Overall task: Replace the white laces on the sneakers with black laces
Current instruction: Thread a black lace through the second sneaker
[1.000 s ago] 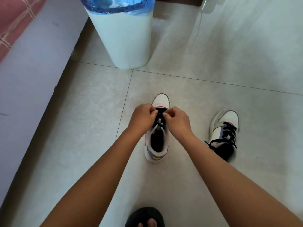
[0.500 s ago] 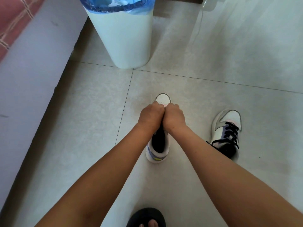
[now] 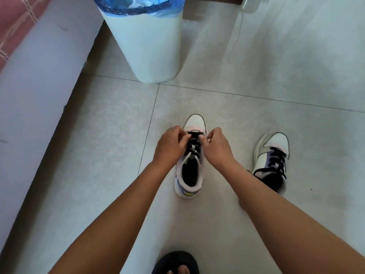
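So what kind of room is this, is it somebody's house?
Probably a room in a home, maybe a bedroom. The floor is pale tile, a white waste bin with a blue liner stands on it, and what looks like a bed edge with pink bedding runs along the left.

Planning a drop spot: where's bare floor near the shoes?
Free: floor tile between the bin and sneaker in hand; strip between both sneakers, by the laced sneaker. Crowded: around the left hand and right hand.
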